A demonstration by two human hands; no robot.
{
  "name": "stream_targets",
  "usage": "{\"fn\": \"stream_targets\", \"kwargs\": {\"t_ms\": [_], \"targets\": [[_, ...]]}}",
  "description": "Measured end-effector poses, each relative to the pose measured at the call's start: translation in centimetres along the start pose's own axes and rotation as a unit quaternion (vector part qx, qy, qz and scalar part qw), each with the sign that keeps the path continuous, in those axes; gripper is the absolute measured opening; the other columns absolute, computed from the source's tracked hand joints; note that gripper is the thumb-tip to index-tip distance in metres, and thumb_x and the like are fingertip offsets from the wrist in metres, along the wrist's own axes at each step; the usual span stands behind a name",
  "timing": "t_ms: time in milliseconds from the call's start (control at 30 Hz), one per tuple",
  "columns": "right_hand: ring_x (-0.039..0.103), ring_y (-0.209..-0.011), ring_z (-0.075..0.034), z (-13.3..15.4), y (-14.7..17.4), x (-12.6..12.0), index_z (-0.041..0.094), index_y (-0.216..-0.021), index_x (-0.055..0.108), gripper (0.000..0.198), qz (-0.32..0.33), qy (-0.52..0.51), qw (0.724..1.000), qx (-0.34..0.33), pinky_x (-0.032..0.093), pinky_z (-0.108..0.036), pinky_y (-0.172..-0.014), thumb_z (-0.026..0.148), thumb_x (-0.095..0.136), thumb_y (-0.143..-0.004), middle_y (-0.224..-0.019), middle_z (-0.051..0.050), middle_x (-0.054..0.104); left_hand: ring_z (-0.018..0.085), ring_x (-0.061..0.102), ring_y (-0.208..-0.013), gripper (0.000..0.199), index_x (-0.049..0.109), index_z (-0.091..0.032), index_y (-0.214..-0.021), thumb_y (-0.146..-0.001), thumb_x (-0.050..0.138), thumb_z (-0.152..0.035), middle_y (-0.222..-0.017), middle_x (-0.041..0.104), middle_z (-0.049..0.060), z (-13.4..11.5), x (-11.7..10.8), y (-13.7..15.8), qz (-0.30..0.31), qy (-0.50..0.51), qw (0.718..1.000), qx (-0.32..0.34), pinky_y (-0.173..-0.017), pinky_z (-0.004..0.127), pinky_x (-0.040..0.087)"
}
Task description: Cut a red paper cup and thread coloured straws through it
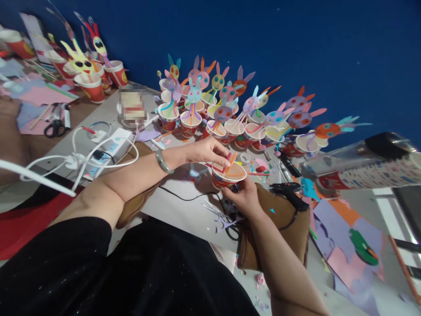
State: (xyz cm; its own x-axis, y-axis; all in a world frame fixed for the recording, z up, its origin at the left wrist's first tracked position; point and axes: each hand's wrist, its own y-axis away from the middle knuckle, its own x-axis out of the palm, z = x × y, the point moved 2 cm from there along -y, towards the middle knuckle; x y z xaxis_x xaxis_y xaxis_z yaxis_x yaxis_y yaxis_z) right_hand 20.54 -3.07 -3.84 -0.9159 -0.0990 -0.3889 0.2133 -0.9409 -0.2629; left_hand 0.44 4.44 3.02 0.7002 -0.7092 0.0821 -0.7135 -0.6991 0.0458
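My right hand (245, 195) is closed around the lower side of a red-and-white paper cup (222, 179), holding it tilted above the table. At its rim, my left hand (210, 153) pinches a narrow red paper strip (226, 167). Beside those fingertips, an orange strip (232, 163) stands up from inside the cup; whether the fingers also touch it I cannot tell. Below the hands, scissors (233, 226) lie by purple paper scraps. A pale blue paper rabbit head (194, 174) rests on the table just left of the cup.
Along the blue wall stand several paper cups (190, 123) with paper rabbit heads on strips. A power strip (112, 151) with white cables lies left. At right are a black glue gun (292, 193), a tall clear cup sleeve (368, 166) and coloured paper (348, 237). Another person's arm (11, 136) shows far left.
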Motion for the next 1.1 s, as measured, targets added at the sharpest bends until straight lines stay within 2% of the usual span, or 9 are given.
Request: {"fn": "stream_targets", "kwargs": {"t_ms": [167,367,533,667,800,867,967,1100], "targets": [[0.071,-0.1,-0.027,0.2,0.1,0.1,0.02,-0.118,0.068,0.046,0.016,0.055,0.998,-0.03,0.056,-0.043,-0.094,0.034,0.079,-0.075,-0.112,-0.01,0.076,0.007,0.049,-0.062,0.025,0.068,-0.009,-0.067,-0.073,0.078,-0.032,-0.062,0.057,-0.002,-0.3,0.5,0.1,-0.012,-0.073,0.997,0.034,-0.061,0.022,0.037],[0.071,-0.091,-0.027,0.4,0.1,0.2,0.02,-0.118,0.068,0.046,0.017,0.087,0.995,-0.041,0.058,-0.041,-0.085,0.035,0.078,-0.075,-0.104,-0.009,0.076,0.007,0.045,-0.062,0.023,0.061,-0.011,-0.066,-0.079,0.068,-0.029,-0.062,0.052,-0.003,0.2,1.3,0.0,-0.038,-0.156,0.984,0.079,-0.062,0.023,0.034],[0.073,-0.09,-0.028,0.7,0.1,0.3,0.02,-0.115,0.069,0.047,0.025,0.087,0.995,-0.048,0.059,-0.041,-0.083,0.041,0.08,-0.075,-0.102,-0.01,0.078,0.008,0.046,-0.065,0.019,0.059,-0.013,-0.07,-0.078,0.066,-0.028,-0.066,0.053,-0.003,0.5,1.7,-0.2,-0.08,-0.128,0.985,0.086,-0.063,0.023,0.036],[0.074,-0.088,-0.028,1.1,-0.1,0.4,0.021,-0.109,0.071,0.045,0.024,0.084,0.995,-0.055,0.06,-0.041,-0.08,0.048,0.082,-0.075,-0.1,-0.01,0.079,0.008,0.047,-0.064,0.019,0.061,-0.012,-0.07,-0.077,0.066,-0.029,-0.066,0.055,-0.003,0.9,1.5,-0.5,-0.078,-0.116,0.987,0.072,-0.063,0.023,0.036],[0.073,-0.082,-0.026,1.2,-0.3,0.4,0.022,-0.096,0.072,0.036,0.025,0.092,0.993,-0.064,0.058,-0.039,-0.075,0.048,0.084,-0.075,-0.093,-0.008,0.078,0.007,0.045,-0.063,0.018,0.061,-0.012,-0.065,-0.071,0.07,-0.026,-0.061,0.053,-0.004,1.4,1.3,-0.7,-0.072,-0.147,0.985,0.056,-0.063,0.022,0.036],[0.072,-0.082,-0.026,1.1,-0.3,0.2,0.022,-0.096,0.072,0.036,0.015,0.093,0.994,-0.059,0.058,-0.039,-0.075,0.048,0.085,-0.073,-0.093,-0.007,0.078,0.008,0.047,-0.064,0.017,0.062,-0.012,-0.066,-0.07,0.069,-0.026,-0.063,0.055,-0.003,1.5,1.2,-0.7,-0.079,-0.141,0.985,0.055,-0.063,0.023,0.036],[0.07,-0.079,-0.023,0.9,-0.3,-0.3,0.023,-0.102,0.072,0.04,-0.012,0.046,0.998,-0.035,0.058,-0.038,-0.075,0.048,0.086,-0.074,-0.095,-0.007,0.077,0.008,0.047,-0.064,0.018,0.062,-0.012,-0.067,-0.071,0.068,-0.028,-0.064,0.056,-0.002,1.3,1.0,-0.7,-0.091,-0.124,0.986,0.058,-0.062,0.023,0.036],[0.07,-0.075,-0.02,0.9,-0.4,-0.9,0.024,-0.102,0.074,0.031,-0.051,-0.058,0.997,-0.009,0.059,-0.035,-0.071,0.05,0.075,-0.086,-0.095,-0.006,0.077,0.006,0.044,-0.06,0.018,0.06,-0.012,-0.065,-0.069,0.069,-0.028,-0.061,0.054,-0.004,1.1,0.9,-0.7,-0.105,-0.112,0.987,0.055,-0.059,0.022,0.034]]}}
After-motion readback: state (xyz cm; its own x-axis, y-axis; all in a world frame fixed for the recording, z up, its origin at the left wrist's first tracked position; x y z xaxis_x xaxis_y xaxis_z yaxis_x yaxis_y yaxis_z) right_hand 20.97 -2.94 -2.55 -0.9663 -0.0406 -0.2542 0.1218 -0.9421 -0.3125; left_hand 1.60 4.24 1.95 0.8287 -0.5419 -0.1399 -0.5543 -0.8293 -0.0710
